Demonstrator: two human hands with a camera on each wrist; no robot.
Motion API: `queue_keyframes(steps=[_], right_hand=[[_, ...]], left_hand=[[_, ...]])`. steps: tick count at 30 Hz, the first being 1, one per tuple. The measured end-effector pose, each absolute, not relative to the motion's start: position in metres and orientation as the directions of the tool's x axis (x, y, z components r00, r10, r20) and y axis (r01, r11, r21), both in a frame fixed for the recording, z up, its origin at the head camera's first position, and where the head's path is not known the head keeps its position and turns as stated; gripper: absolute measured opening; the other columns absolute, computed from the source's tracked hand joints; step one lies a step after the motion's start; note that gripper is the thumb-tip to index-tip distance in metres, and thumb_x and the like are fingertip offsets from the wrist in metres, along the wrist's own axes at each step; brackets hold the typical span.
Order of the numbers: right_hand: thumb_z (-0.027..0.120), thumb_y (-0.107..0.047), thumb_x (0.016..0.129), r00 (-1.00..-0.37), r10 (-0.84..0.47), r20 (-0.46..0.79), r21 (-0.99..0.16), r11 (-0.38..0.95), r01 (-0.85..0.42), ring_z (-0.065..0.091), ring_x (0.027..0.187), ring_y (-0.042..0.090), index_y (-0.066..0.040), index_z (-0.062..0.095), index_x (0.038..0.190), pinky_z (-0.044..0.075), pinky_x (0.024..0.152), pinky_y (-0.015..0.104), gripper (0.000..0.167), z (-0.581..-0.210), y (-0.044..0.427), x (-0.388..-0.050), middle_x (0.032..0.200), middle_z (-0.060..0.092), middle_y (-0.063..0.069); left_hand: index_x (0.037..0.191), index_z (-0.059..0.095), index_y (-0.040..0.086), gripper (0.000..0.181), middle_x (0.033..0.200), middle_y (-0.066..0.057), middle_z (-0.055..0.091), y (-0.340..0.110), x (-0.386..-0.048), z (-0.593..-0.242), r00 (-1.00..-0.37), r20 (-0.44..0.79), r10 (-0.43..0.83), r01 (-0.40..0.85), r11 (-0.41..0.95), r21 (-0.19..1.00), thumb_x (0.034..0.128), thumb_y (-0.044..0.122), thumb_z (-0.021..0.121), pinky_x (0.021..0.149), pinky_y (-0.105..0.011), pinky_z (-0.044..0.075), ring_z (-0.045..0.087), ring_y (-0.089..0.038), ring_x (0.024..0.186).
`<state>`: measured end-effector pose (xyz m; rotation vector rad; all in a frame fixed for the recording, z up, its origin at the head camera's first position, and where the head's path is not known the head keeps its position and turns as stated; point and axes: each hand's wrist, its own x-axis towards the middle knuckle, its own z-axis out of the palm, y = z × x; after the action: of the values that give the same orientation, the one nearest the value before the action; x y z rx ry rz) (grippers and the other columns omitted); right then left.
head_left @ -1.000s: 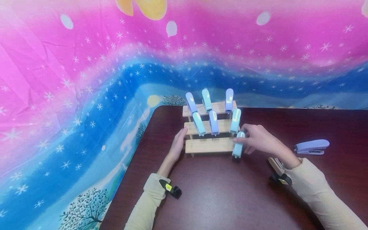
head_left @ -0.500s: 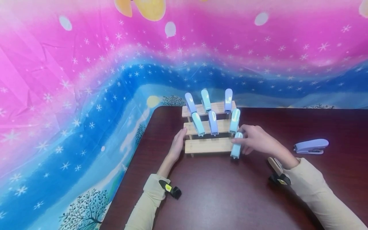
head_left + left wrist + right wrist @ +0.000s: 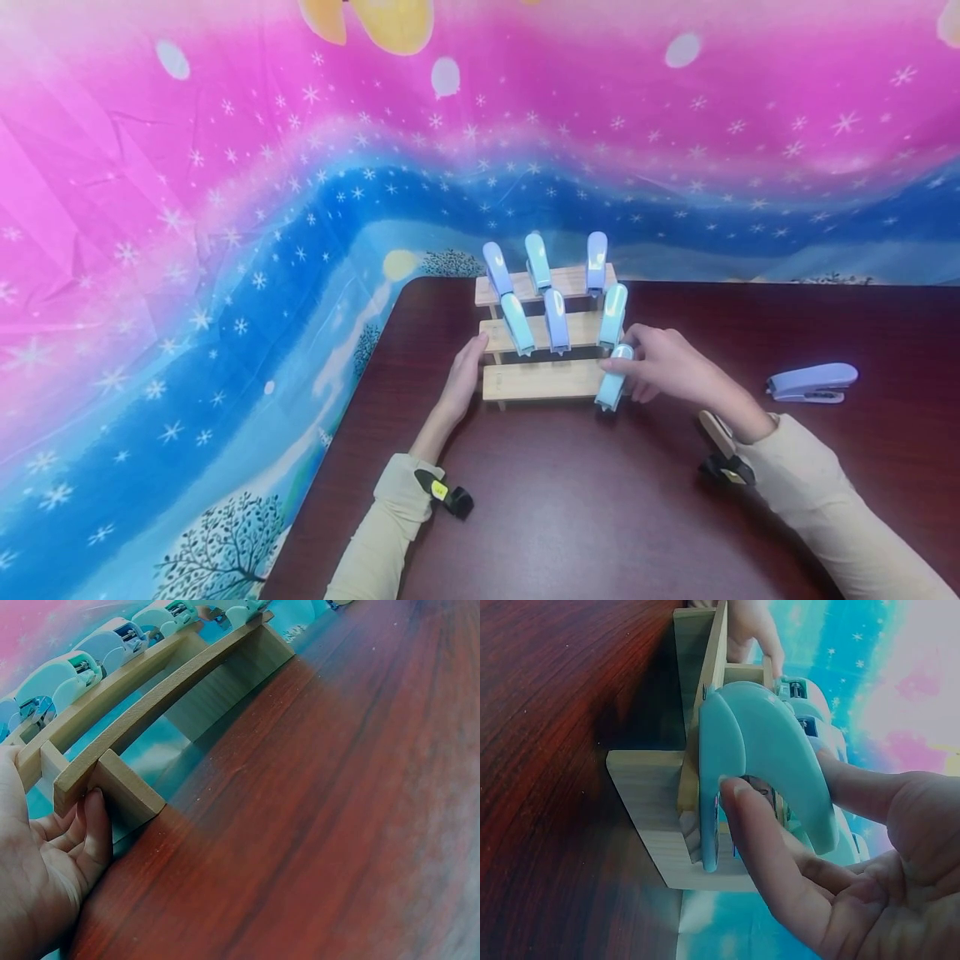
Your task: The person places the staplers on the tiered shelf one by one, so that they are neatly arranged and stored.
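A three-step wooden rack (image 3: 543,381) stands on the table. My right hand (image 3: 667,362) pinches a mint green stapler (image 3: 611,393) at the right end of the lowest step. In the right wrist view that stapler (image 3: 769,735) has its base along the shelf board, with a finger and thumb at its body. My left hand (image 3: 463,379) grips the rack's left end; the left wrist view has its fingers curled by the end support (image 3: 124,791). Mint and purple staplers occupy the upper steps, among them a purple stapler (image 3: 557,321) and a mint stapler (image 3: 612,315) on the middle one.
A purple stapler (image 3: 813,383) lies on the dark red table (image 3: 555,500) to the right, beyond my right forearm. Behind the table hangs a pink and blue snowflake cloth (image 3: 300,208). Both sleeves carry black wrist straps.
The mint stapler in my right hand has shifted slightly left and turned, its front end swinging left on the lowest step. My left hand stays at the rack's left end.
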<state>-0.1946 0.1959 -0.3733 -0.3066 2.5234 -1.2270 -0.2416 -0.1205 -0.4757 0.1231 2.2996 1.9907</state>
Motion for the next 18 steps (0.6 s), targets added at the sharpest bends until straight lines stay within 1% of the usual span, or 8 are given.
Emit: queue_keyframes(steps=[2, 7, 10, 14, 18], right_hand=[[0.074, -0.033, 0.097, -0.926, -0.327, -0.189, -0.787, 0.614, -0.056, 0.07, 0.067, 0.023, 0.008, 0.055, 0.121, 0.063, 0.064, 0.042, 0.051, -0.3733, 0.1961, -0.195, 0.084, 0.07, 0.011], [0.074, -0.036, 0.098, -0.922, -0.335, -0.195, -0.773, 0.63, -0.066, 0.07, 0.068, 0.022, 0.009, 0.054, 0.125, 0.063, 0.063, 0.04, 0.055, -0.3736, 0.1969, -0.1952, 0.085, 0.069, 0.011], [0.073, -0.036, 0.098, -0.919, -0.343, -0.193, -0.771, 0.633, -0.074, 0.069, 0.068, 0.021, 0.009, 0.054, 0.127, 0.062, 0.063, 0.039, 0.057, -0.3738, 0.1974, -0.1956, 0.086, 0.069, 0.011], [0.073, -0.035, 0.099, -0.917, -0.349, -0.194, -0.772, 0.631, -0.077, 0.069, 0.068, 0.021, 0.01, 0.054, 0.127, 0.063, 0.063, 0.04, 0.056, -0.3743, 0.1975, -0.1963, 0.086, 0.07, 0.011], [0.073, -0.035, 0.099, -0.916, -0.352, -0.195, -0.771, 0.632, -0.079, 0.069, 0.068, 0.021, 0.009, 0.054, 0.128, 0.063, 0.063, 0.04, 0.056, -0.3749, 0.1973, -0.1965, 0.086, 0.069, 0.011]], left_hand=[[0.149, 0.052, 0.004, 0.063, 0.139, -0.017, 0.058, -0.1204, -0.2416, -0.4752, -0.992, -0.021, 0.124, -0.003, 0.144, 0.99, 0.1096, 0.051, 0.036, 0.115, -0.05, 0.039, 0.052, -0.03, 0.13], [0.151, 0.049, 0.004, 0.064, 0.142, -0.019, 0.057, -0.1197, -0.2414, -0.4754, -0.992, -0.043, 0.122, -0.027, 0.127, 0.991, 0.1092, 0.052, 0.037, 0.113, -0.051, 0.041, 0.053, -0.032, 0.13], [0.155, 0.043, 0.003, 0.068, 0.151, -0.019, 0.05, -0.119, -0.2418, -0.476, -0.992, -0.052, 0.117, -0.038, 0.121, 0.992, 0.1087, 0.053, 0.039, 0.117, -0.051, 0.037, 0.048, -0.032, 0.137], [0.159, 0.037, 0.001, 0.072, 0.161, -0.019, 0.039, -0.1181, -0.2423, -0.4768, -0.993, -0.043, 0.108, -0.029, 0.13, 0.991, 0.1084, 0.052, 0.039, 0.123, -0.049, 0.026, 0.035, -0.03, 0.147], [0.159, 0.036, 0.0, 0.073, 0.163, -0.019, 0.037, -0.1182, -0.2414, -0.4774, -0.994, -0.043, 0.1, -0.029, 0.136, 0.99, 0.1081, 0.052, 0.04, 0.124, -0.049, 0.023, 0.032, -0.03, 0.15]])
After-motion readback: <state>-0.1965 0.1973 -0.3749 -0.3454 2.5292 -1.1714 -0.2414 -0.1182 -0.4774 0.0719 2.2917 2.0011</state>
